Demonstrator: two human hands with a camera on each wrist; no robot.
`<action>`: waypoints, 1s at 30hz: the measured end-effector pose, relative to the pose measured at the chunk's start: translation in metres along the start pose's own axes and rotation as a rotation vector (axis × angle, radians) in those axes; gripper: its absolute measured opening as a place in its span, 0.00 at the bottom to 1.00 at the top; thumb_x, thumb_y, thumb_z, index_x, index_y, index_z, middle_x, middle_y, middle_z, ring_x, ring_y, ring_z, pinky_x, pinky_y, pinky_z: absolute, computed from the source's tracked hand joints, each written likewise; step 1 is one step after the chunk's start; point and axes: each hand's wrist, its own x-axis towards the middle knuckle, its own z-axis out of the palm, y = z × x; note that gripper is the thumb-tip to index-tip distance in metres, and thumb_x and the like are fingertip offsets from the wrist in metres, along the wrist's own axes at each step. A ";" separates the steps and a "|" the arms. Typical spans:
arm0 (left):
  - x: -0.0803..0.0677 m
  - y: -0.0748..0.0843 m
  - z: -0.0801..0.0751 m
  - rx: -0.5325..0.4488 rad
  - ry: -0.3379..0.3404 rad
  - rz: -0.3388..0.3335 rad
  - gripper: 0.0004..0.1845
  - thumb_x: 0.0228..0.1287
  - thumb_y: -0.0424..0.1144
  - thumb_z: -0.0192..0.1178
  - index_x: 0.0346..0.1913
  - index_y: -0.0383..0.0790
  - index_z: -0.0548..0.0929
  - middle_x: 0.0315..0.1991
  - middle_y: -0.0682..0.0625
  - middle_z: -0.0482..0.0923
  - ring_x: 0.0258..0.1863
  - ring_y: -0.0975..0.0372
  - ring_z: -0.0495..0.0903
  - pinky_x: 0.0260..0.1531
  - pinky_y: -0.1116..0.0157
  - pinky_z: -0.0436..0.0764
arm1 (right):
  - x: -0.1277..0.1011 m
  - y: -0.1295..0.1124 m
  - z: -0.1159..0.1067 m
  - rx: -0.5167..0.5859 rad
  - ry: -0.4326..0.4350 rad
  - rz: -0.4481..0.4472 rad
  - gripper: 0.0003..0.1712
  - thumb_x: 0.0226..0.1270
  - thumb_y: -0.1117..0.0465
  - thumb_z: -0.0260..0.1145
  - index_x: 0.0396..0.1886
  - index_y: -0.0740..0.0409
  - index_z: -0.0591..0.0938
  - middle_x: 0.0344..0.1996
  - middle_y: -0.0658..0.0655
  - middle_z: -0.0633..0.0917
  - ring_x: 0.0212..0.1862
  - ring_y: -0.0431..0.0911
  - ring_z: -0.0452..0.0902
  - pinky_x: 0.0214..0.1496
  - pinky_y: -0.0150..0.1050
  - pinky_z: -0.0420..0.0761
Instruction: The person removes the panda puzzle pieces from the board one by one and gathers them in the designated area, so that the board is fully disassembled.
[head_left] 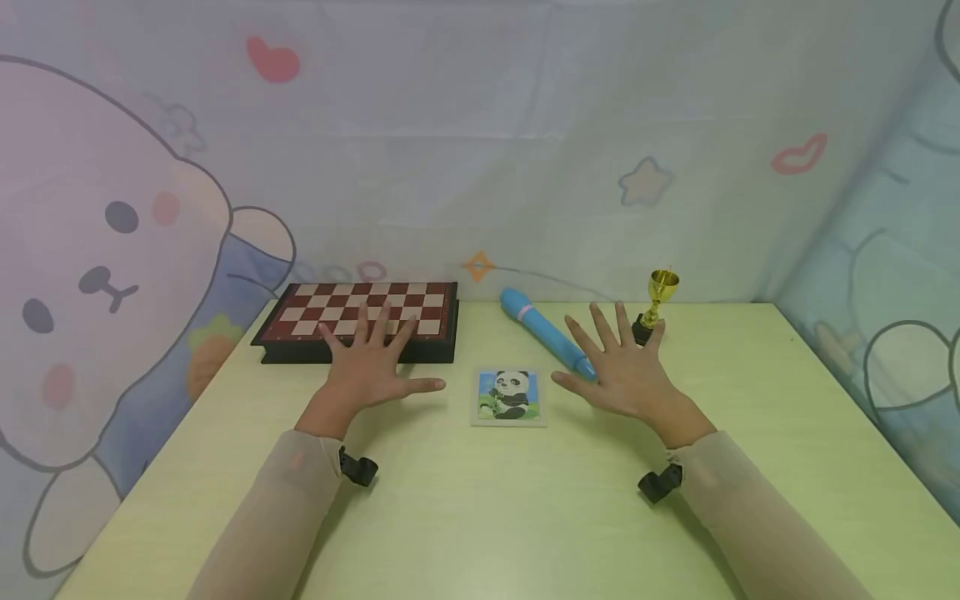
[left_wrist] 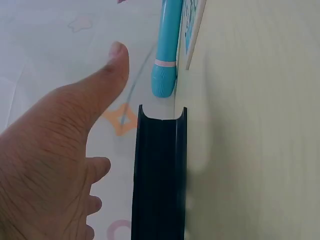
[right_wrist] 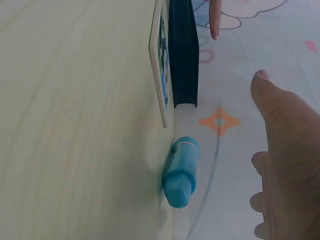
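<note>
Both hands spread flat, gripping nothing: my left hand (head_left: 371, 367) over the chessboard (head_left: 360, 321), my right hand (head_left: 622, 371) over the blue pen (head_left: 546, 340). I'd lower fingers evenly, avoiding the trophy (head_left: 656, 307).

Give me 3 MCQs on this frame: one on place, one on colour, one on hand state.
1. Where does the panda card lie?
A. On the chessboard
B. On the table between the two hands
C. Under the trophy

2. What colour is the pen-shaped thing?
A. Blue
B. Red
C. Green

3. How are the left hand and right hand?
A. Both in fists
B. Both gripping things
C. Both spread, holding nothing

Key: 1 B, the card lies on the table between the hands; 2 A, its body is light blue; 3 C, the fingers are straight and fanned out.
</note>
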 end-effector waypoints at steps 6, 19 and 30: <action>-0.009 0.019 -0.002 -0.339 0.066 0.279 0.41 0.67 0.71 0.53 0.76 0.51 0.68 0.71 0.48 0.70 0.71 0.52 0.66 0.68 0.42 0.65 | 0.009 -0.010 0.007 0.401 0.063 -0.208 0.39 0.76 0.38 0.55 0.77 0.53 0.65 0.74 0.61 0.67 0.74 0.61 0.59 0.69 0.69 0.60; 0.005 0.064 0.048 -0.665 -0.128 0.372 0.49 0.62 0.64 0.66 0.80 0.48 0.57 0.78 0.49 0.56 0.77 0.54 0.52 0.73 0.50 0.57 | 0.058 -0.064 0.062 0.693 0.048 -0.277 0.15 0.78 0.60 0.58 0.57 0.59 0.81 0.55 0.56 0.82 0.59 0.51 0.77 0.61 0.49 0.78; 0.009 0.054 0.058 -0.537 -0.106 0.382 0.59 0.51 0.75 0.64 0.80 0.46 0.57 0.79 0.48 0.54 0.78 0.51 0.49 0.73 0.45 0.53 | 0.070 -0.053 0.086 0.695 0.090 -0.326 0.10 0.77 0.54 0.60 0.49 0.46 0.86 0.54 0.50 0.81 0.60 0.48 0.73 0.64 0.50 0.73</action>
